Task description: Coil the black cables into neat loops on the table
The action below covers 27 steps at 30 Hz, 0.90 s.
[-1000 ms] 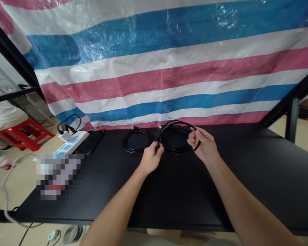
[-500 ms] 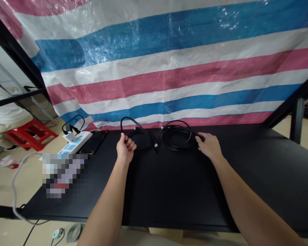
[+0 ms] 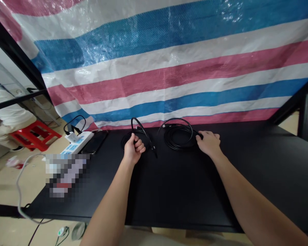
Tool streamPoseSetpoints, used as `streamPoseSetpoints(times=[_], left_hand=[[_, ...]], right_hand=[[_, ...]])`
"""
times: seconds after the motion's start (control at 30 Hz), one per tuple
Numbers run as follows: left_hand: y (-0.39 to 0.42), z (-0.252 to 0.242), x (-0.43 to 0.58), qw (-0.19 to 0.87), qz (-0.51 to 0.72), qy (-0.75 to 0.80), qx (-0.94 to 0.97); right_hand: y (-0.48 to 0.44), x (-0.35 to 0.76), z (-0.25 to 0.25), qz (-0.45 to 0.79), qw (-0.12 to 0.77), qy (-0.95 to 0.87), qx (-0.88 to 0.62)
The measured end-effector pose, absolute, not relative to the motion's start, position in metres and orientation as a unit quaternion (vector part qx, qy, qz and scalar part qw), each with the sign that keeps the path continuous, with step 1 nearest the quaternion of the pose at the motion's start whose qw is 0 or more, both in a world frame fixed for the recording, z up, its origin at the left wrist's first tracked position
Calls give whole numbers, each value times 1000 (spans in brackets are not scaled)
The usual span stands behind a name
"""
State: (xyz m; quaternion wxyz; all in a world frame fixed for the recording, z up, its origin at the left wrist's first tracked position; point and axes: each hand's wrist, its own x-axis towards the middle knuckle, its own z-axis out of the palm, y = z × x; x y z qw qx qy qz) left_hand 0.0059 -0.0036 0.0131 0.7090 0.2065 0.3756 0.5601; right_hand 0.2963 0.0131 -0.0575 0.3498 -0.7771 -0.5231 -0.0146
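Two coils of black cable lie side by side at the back of the black table [image 3: 174, 191]. My left hand [image 3: 134, 148] is closed around part of the left cable [image 3: 143, 128], which arches up out of the fist. Its loose end [image 3: 154, 150] rests on the table just right of that hand. The lower part of this coil is partly hidden behind my fingers. My right hand [image 3: 209, 141] is closed at the right edge of the larger coiled cable [image 3: 178, 148], gripping a dark piece of it between thumb and fingers. Another strand of this coil rises in a loop at its back.
To the left stand a white power strip [image 3: 79, 141] with a charger plugged in and a black phone [image 3: 94, 141]. A blurred-out patch covers an item nearby. Striped plastic sheeting [image 3: 166, 78] hangs behind the table. A person sits on a red stool [image 3: 37, 135] beyond.
My left hand has moved right, toward the middle of its coil, carrying the raised cable loop along. My right hand stays at its coil, nearly unmoved. The view has shifted slightly.
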Motion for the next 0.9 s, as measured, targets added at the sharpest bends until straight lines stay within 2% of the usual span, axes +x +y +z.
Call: streamPoseSetpoints(times=[0.2,0.37,0.5,0.6,0.73,0.83,0.9], left_hand=[[-6,21,-6,677,623,318,229],[-1,17,-6,558,653,433,274],[2,8,-6,364,630,571,381],[3,5,-7,297,602,612,417],[4,10,-6,393,663,532,352],[3,18,-7,492,703,445,255],[3,23,-11,541,710,406,194]], right_hand=[[16,294,-60,19,323,-491,-809],[13,294,-53,12,361,-507,-782],[7,294,-39,19,452,-470,-758],[0,293,-26,80,575,-384,-718],[-9,291,-7,281,732,-278,-555],[-15,294,4,393,772,-220,-448],[-16,297,7,403,786,-208,-421]])
